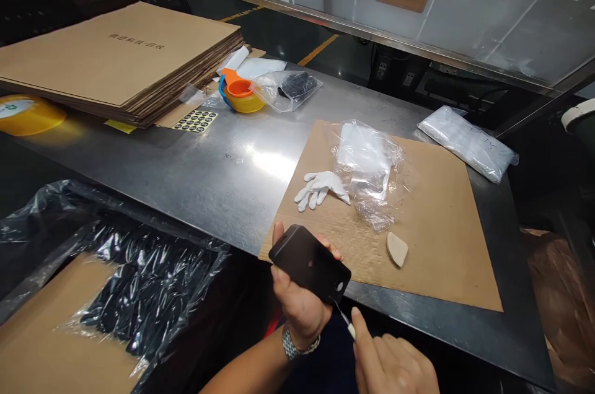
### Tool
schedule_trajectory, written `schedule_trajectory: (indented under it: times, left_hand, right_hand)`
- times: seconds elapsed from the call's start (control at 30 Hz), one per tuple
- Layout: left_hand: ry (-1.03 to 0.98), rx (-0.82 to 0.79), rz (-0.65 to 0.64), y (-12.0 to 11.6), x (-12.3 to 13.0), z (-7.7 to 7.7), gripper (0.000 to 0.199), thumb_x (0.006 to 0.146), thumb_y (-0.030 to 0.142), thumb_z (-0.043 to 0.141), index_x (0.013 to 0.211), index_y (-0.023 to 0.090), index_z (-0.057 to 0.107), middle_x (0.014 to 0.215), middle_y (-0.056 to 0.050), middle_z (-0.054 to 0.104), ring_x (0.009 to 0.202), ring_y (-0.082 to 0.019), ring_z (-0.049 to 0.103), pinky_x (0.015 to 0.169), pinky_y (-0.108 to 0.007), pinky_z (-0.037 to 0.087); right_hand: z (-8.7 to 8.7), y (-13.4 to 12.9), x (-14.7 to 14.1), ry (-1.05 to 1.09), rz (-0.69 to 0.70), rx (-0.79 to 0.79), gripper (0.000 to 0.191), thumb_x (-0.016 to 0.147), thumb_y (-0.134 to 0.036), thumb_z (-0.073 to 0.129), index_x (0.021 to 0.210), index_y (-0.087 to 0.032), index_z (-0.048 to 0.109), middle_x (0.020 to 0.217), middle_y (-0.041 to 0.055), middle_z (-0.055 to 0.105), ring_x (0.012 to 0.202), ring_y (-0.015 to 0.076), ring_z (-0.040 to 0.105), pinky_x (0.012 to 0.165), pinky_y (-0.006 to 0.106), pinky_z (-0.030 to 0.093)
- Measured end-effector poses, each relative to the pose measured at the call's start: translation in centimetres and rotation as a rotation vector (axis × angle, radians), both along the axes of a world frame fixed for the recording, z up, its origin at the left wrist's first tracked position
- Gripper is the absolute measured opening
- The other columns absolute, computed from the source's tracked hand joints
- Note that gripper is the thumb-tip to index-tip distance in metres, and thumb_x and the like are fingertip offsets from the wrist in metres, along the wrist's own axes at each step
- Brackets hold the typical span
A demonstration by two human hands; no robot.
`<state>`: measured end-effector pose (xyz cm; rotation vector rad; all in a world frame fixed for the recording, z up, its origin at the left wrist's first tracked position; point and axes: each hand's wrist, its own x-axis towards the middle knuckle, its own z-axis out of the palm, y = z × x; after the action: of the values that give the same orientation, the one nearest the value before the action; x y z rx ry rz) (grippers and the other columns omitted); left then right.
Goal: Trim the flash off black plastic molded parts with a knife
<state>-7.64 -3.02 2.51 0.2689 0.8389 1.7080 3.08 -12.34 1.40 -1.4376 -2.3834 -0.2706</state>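
From my seat at the camera feed, I see the dark panel [302, 258] at the table's near edge, tilted, with a round hole toward its right end. The left hand [300, 307] cradles it palm up, its fingers curled behind and a few tips showing past the far edge. The right hand [395, 360] grasps a small tool [351, 329], the index finger laid along its white handle and the thin tip pointing at the panel's near right corner. I can't tell from this angle whether that tip touches the panel or sits just beside it.

I judge the panel light and stiff, with a smooth face likely to slip and mark easily. I would hold it by its long edges, with support under the middle, keeping fingertips off the broad face and away from the hole. The tool looks light too, and best pinched on the handle, clear of the tip.

Beyond the hands, a cardboard sheet [441, 214] covers the right part of the metal table [223, 177]. On it lie a white glove [320, 188], crumpled clear plastic [367, 161] farther off, and a tan wedge [396, 249] to the right.
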Motion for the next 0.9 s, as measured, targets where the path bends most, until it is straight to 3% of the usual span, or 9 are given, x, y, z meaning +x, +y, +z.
schedule_trajectory:
  times: [0.57,0.9]
  left_hand:
    - [0.063,0.059,0.048,-0.34,0.20,0.10,0.045,0.081,0.051,0.047,0.126,0.047,0.045,0.071,0.001,0.063,0.058,-0.017,0.058,0.053,-0.030,0.049]
    - [0.100,0.130,0.045,-0.54,-0.02,-0.01,0.037,0.083,0.049,0.047,0.119,0.047,0.051,0.074,0.002,0.063,0.061,-0.017,0.057,0.057,-0.032,0.048]
  right_hand:
    - [0.07,-0.14,-0.23,-0.058,0.002,0.069,0.022,0.085,-0.008,0.052,0.098,-0.004,0.068,0.042,-0.0052,0.043,0.033,0.0057,0.039,0.037,0.025,0.027]
    - [-0.14,-0.43,-0.19,-0.037,-0.015,0.032,0.024,0.084,-0.004,0.048,0.098,-0.005,0.068,0.043,-0.0058,0.044,0.033,0.0053,0.042,0.037,0.024,0.028]
